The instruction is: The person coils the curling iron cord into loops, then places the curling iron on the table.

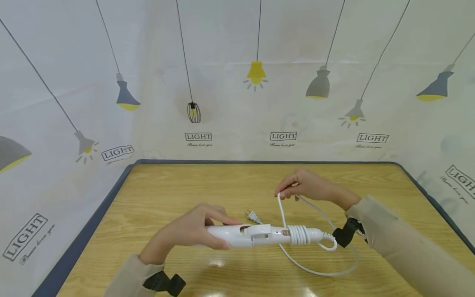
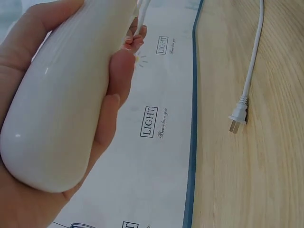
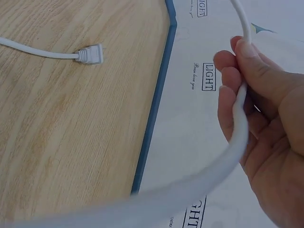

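Observation:
A white curling iron (image 1: pixel 233 236) lies level across my left hand (image 1: pixel 198 229), which grips its thick rounded end. Several turns of white cord (image 1: pixel 298 234) are wound round its narrower right part. From that coil the cord rises to my right hand (image 1: pixel 302 185), whose thumb and fingers pinch it above and beyond the iron. Close up in the right wrist view, the cord (image 3: pixel 241 121) runs between thumb and fingertips and along the palm. The iron's smooth butt (image 2: pixel 57 133) fills much of the left wrist view, fingers curled about it. On the table lies the two-prong plug (image 1: pixel 254 217).
A loose loop of cord (image 1: pixel 319 274) hangs low at the right of the iron. The wood-grain table (image 1: pixel 178 185) has a dark blue edge (image 1: pixel 259 161). Behind and beside it stands a pale wall covering (image 1: pixel 230 103) printed with lamps. Each wrist bears a black camera mount (image 1: pixel 345 233).

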Demonstrator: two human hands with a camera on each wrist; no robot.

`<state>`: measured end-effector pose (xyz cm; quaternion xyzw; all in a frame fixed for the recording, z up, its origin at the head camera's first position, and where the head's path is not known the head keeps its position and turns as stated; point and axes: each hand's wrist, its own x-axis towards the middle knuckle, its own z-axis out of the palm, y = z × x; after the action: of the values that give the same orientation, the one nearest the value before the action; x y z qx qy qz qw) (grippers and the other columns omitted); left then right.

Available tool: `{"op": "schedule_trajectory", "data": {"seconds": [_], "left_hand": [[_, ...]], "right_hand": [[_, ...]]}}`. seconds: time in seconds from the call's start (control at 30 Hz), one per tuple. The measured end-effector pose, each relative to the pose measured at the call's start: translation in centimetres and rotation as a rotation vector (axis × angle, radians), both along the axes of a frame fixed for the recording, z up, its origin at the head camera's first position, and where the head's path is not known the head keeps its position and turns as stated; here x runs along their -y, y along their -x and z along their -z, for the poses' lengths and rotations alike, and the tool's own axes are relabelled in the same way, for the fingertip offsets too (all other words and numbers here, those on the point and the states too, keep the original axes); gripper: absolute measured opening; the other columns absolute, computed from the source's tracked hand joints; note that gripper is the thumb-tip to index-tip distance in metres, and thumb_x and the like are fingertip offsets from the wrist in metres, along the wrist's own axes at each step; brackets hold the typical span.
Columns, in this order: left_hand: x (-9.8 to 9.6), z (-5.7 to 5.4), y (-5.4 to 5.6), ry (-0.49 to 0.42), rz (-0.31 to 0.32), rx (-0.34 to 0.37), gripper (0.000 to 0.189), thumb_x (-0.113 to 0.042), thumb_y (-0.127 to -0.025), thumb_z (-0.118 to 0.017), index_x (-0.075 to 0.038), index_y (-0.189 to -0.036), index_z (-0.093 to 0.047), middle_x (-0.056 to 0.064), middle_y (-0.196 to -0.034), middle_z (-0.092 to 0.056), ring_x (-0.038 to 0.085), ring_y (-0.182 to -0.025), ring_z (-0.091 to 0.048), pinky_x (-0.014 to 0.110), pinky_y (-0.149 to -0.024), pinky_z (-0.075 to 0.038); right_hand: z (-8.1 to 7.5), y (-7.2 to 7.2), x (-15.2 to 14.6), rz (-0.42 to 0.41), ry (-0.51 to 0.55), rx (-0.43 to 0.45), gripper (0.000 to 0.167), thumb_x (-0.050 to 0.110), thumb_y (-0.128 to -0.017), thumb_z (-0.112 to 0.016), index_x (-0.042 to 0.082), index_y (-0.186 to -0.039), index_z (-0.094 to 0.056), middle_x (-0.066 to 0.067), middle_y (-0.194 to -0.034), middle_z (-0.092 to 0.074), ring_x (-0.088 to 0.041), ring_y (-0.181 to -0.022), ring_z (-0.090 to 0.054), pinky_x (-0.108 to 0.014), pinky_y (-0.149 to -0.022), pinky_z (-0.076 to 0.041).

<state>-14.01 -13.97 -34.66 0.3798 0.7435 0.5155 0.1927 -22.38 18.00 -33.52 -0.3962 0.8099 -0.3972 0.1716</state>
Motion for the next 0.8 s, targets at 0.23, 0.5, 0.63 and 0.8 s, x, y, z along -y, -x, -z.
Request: {"op": "schedule_trajectory", "data": {"seconds": [0.23, 0.5, 0.63, 0.8], "left_hand": [[-0.2, 0.8, 0.4, 0.042, -0.040, 0.017, 0.042, -0.016, -0.073, -0.076, -0.008, -0.114, -0.067, 0.002, -0.092, -0.064, 0.015, -0.075, -0.055, 0.030, -0.055, -0.052], [-0.3, 1.6, 0.8, 0.090, -0.132, 0.038, 0.043, -0.017, -0.071, -0.078, -0.011, -0.112, -0.068, 0.002, -0.092, -0.064, 0.020, -0.078, -0.057, 0.030, -0.059, -0.052], [-0.6, 1.9, 1.0, 0.131, -0.203, 0.008, 0.044, -0.020, -0.070, -0.079, -0.015, -0.111, -0.068, 0.000, -0.096, -0.065, 0.018, -0.080, -0.056, 0.030, -0.062, -0.051], [-0.6, 1.9, 1.0, 0.161, -0.299, -0.008, 0.044, -0.023, -0.071, -0.079, -0.013, -0.112, -0.068, 0.005, -0.102, -0.065, 0.018, -0.081, -0.055, 0.030, -0.062, -0.050]], "right_hand": [[-1.0, -0.2, 0.1, 0.007, -0.052, -0.090, 0.013, 0.010, -0.089, -0.059, 0.006, -0.095, -0.070, 0.000, -0.078, -0.063, -0.010, -0.063, -0.056, -0.030, -0.052, -0.050], [-2.5, -0.7, 0.2, 0.029, -0.123, -0.150, 0.011, 0.008, -0.089, -0.059, 0.006, -0.095, -0.068, 0.003, -0.078, -0.061, -0.009, -0.064, -0.054, -0.028, -0.052, -0.049], [-3.2, -1.2, 0.3, 0.033, -0.131, -0.196, 0.010, 0.007, -0.088, -0.060, 0.006, -0.094, -0.068, 0.004, -0.078, -0.061, -0.008, -0.065, -0.055, -0.026, -0.051, -0.049], [-3.5, -1.8, 0.5, 0.037, -0.150, -0.262, 0.011, 0.008, -0.088, -0.060, 0.007, -0.095, -0.068, 0.001, -0.084, -0.063, -0.006, -0.067, -0.056, -0.024, -0.052, -0.049]]}}
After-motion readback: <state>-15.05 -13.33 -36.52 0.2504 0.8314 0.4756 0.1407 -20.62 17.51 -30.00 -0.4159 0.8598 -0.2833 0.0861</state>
